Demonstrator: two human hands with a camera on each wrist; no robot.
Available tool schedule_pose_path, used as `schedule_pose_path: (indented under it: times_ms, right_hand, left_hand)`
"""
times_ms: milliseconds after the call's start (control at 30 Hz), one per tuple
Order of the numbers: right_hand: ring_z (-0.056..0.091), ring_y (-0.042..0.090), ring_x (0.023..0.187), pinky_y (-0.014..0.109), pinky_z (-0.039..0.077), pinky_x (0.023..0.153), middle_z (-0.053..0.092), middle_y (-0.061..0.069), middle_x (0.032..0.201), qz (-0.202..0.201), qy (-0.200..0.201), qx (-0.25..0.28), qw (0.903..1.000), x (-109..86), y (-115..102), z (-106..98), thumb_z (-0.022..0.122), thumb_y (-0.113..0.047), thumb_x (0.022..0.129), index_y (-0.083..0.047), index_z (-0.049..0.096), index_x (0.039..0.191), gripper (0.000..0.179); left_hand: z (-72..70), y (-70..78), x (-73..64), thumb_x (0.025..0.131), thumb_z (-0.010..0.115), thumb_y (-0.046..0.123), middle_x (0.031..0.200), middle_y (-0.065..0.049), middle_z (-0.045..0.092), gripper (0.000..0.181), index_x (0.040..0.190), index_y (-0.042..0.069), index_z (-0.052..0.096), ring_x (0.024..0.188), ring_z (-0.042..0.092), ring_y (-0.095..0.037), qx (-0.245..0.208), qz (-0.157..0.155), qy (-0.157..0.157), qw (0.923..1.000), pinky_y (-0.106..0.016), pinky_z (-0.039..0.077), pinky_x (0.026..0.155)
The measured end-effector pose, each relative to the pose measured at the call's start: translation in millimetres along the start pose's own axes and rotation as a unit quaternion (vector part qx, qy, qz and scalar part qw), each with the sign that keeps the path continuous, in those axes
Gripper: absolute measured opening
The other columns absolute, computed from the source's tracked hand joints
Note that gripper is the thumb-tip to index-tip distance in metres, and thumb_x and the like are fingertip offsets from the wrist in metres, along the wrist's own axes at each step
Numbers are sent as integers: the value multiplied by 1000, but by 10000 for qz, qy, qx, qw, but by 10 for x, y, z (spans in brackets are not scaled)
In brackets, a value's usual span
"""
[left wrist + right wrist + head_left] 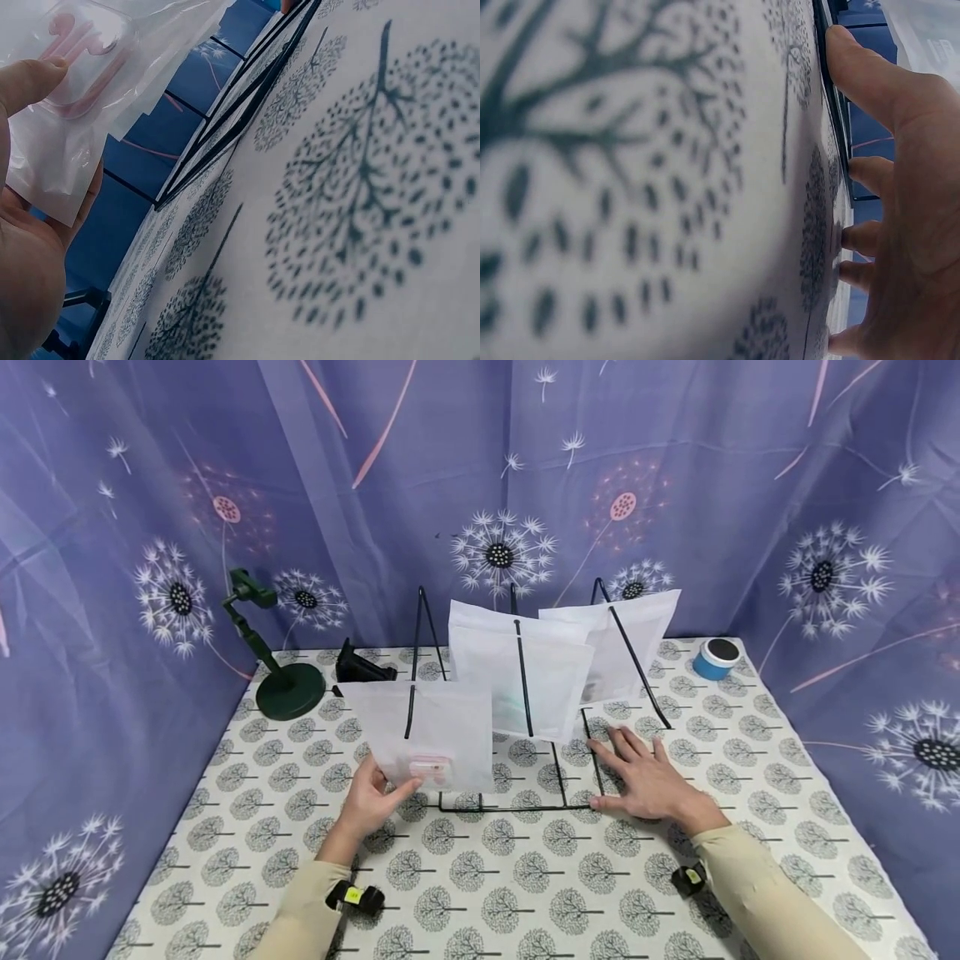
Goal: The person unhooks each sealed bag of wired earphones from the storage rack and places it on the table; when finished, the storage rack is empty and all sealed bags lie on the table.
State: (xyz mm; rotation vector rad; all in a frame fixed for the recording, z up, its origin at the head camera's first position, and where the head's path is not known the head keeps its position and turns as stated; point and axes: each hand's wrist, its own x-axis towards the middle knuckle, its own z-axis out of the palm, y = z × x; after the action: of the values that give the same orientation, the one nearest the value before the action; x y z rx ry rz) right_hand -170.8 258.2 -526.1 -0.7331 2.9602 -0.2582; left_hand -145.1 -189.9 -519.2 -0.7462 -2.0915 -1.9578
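Left hand (372, 802) pinches bottom edge of translucent white pouch (427, 732), lower centre of frame, pink item (431, 767) inside; pouch leans at leftmost slot of black wire rack (517, 806), seemingly not yet seated. Right hand (641, 777) flat, fingers spread, pressing rack base against surface (525, 877). Two similar pouches (525, 672) already stand in slots behind. Pouches thin, frosted, rectangular; rack thin rigid wire; surface covered in tree-print cloth.

Upper left on my table sits a green stand (279, 681) with a black holder (362, 667) beside it; a blue tape roll (716, 658) lies upper right, against dandelion-print curtains (135, 510).
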Motion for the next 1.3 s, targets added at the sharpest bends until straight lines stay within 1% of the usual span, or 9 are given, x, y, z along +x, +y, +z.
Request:
schedule_pose_path:
  times_ms: [133,200,233,333,433,567,800,1000,1300]
  right_hand:
    - [17,46,146,80,9,107,18,23,160,-13,-34,-29,10000,-2,-3,-1,54,-79,77,-24,27,155,99]
    - [17,46,146,80,9,107,18,23,160,-10,-49,-31,10000,-3,-6,-2,54,-79,77,-23,27,155,99]
    - [17,46,146,80,9,107,18,23,160,-11,-52,-41,10000,-2,-6,-3,54,-79,77,-23,27,155,99]
    - [17,46,146,80,10,107,18,23,160,-9,-19,-53,10000,-4,-10,-6,55,-78,78,-23,28,154,99]
    - [18,46,146,79,10,107,19,23,160,2,-11,-35,10000,-4,-16,-6,56,-78,77,-23,28,154,98]
    - [17,46,146,79,9,107,18,23,160,7,-39,-5,10000,-6,-16,-3,55,-78,78,-23,27,155,99]
    - [16,47,146,80,8,107,17,23,160,-26,-3,-13,10000,1,1,12,55,-78,78,-23,27,155,99]
    - [16,46,146,80,7,107,16,23,160,-22,-23,-12,10000,8,11,14,55,-78,78,-23,26,155,99]
    - [16,47,146,80,8,107,17,23,160,-26,-31,14,10000,7,4,5,55,-78,78,-23,27,155,99]
  left_hand:
    - [6,33,-29,77,65,-22,115,9,62,51,121,-11,43,103,64,-6,78,-112,-9,9999,-22,55,89]
    - [7,48,-44,78,66,-20,114,9,63,50,121,-9,44,102,64,-6,136,-269,-31,9995,-23,56,88]
    - [11,65,-51,79,66,-18,113,9,63,49,121,-8,45,102,65,-6,154,-382,-43,9991,-24,56,88]
    - [22,73,-75,80,67,-15,115,9,63,50,123,-6,44,104,65,-7,123,-454,-109,9988,-25,55,92]
    - [35,75,-89,80,67,-15,117,7,62,51,124,-6,44,106,64,-9,45,-291,-182,9994,-26,54,95]
    - [43,66,-106,78,65,-21,118,5,62,52,124,-10,43,107,64,-10,-56,17,-231,9997,-25,54,95]
    - [52,97,-150,75,64,-25,115,7,63,52,120,-12,43,105,64,-8,-135,-52,-185,9997,-23,54,93]
    - [44,101,-188,75,64,-25,114,5,62,48,117,-12,45,104,64,-9,-142,35,-185,9997,-23,54,93]
    - [51,130,-260,75,66,-22,111,7,61,42,111,-11,47,102,63,-7,21,68,-177,9998,-22,54,92]
